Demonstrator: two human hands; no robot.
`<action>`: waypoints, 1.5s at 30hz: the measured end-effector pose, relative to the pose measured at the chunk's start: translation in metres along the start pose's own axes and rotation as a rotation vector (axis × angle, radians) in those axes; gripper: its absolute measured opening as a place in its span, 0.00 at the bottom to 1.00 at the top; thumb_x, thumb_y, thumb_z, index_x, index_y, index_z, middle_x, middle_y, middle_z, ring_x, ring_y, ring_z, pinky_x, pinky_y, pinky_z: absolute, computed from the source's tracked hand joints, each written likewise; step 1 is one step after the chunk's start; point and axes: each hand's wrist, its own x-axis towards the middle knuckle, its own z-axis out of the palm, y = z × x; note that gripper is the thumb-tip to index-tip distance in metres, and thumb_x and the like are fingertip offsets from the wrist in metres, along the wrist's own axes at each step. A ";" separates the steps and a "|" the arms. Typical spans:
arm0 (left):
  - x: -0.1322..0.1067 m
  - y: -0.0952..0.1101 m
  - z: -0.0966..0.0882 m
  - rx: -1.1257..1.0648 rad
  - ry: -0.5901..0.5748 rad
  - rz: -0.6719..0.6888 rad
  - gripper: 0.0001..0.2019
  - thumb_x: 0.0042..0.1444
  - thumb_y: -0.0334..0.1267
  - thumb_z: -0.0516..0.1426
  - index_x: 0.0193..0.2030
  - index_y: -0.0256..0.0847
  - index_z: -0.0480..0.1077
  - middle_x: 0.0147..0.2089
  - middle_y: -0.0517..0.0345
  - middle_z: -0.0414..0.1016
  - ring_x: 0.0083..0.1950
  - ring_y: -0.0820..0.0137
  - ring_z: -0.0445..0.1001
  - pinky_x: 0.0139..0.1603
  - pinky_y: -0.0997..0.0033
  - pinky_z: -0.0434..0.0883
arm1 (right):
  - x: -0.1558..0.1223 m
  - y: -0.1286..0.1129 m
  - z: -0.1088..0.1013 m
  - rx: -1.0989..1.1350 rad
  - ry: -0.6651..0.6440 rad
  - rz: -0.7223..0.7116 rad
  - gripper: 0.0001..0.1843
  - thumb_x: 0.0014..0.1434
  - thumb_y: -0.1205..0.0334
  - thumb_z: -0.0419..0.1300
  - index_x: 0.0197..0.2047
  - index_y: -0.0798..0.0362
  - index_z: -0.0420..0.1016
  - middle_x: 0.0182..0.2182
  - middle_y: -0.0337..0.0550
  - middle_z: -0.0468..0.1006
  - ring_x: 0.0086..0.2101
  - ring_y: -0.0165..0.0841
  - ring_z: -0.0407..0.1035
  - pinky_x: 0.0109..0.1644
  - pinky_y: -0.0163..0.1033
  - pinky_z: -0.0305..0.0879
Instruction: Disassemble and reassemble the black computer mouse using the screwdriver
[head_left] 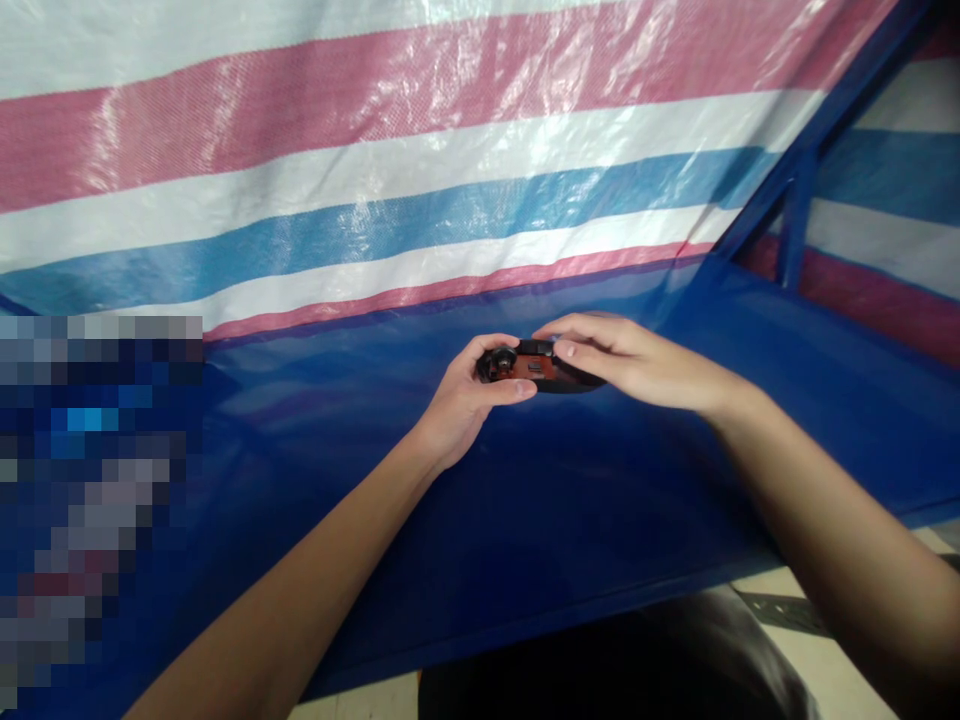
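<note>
At center frame, our left hand (459, 400) clasps the left end of a device (534, 367) stretching left to right, our right hand (642, 362) pinching its right end.

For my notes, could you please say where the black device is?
In the head view, the black device is just right of center over the blue tabletop, in the left hand, the right hand at its right side.

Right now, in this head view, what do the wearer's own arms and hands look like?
The left hand and right hand are ungloved, with no rings visible on the fingers that show. The left forearm and right forearm show no sleeve, watch, bracelet or cable.
</note>
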 end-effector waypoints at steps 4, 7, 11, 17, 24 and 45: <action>0.000 -0.002 -0.001 0.004 0.009 0.016 0.23 0.35 0.28 0.68 0.40 0.42 0.69 0.36 0.62 0.72 0.38 0.73 0.69 0.41 0.70 0.62 | 0.002 -0.004 0.006 0.207 -0.049 0.125 0.19 0.60 0.51 0.55 0.51 0.49 0.70 0.39 0.41 0.78 0.29 0.30 0.72 0.32 0.34 0.70; 0.001 -0.002 -0.002 -0.001 0.023 0.034 0.23 0.35 0.28 0.68 0.40 0.43 0.69 0.36 0.63 0.72 0.37 0.73 0.69 0.41 0.70 0.62 | 0.002 -0.001 0.006 0.292 -0.005 0.220 0.17 0.58 0.55 0.58 0.49 0.51 0.70 0.35 0.41 0.76 0.22 0.25 0.67 0.24 0.32 0.65; 0.002 -0.001 -0.001 -0.015 0.066 0.058 0.23 0.34 0.28 0.68 0.40 0.42 0.68 0.36 0.63 0.71 0.37 0.74 0.68 0.41 0.71 0.62 | 0.003 0.001 0.004 0.389 0.128 0.291 0.10 0.55 0.63 0.61 0.42 0.55 0.72 0.25 0.37 0.71 0.16 0.21 0.60 0.19 0.29 0.56; 0.002 -0.002 -0.001 -0.021 0.061 0.065 0.24 0.34 0.28 0.68 0.40 0.42 0.68 0.37 0.63 0.72 0.39 0.74 0.69 0.41 0.72 0.63 | 0.003 0.001 0.004 0.489 0.108 0.336 0.08 0.53 0.67 0.61 0.38 0.56 0.72 0.21 0.36 0.71 0.16 0.22 0.61 0.20 0.29 0.56; 0.001 -0.001 -0.001 -0.021 0.063 0.049 0.24 0.35 0.27 0.67 0.42 0.43 0.67 0.38 0.62 0.71 0.39 0.73 0.69 0.43 0.71 0.64 | 0.003 0.000 0.004 0.460 0.100 0.311 0.07 0.53 0.66 0.61 0.38 0.55 0.72 0.22 0.36 0.70 0.16 0.21 0.60 0.20 0.28 0.56; 0.001 -0.001 -0.003 -0.027 0.015 -0.019 0.13 0.47 0.34 0.64 0.39 0.41 0.67 0.40 0.57 0.72 0.41 0.69 0.74 0.39 0.67 0.74 | 0.000 -0.012 0.005 0.401 0.025 0.322 0.08 0.55 0.64 0.59 0.40 0.52 0.74 0.24 0.36 0.71 0.18 0.23 0.61 0.20 0.30 0.59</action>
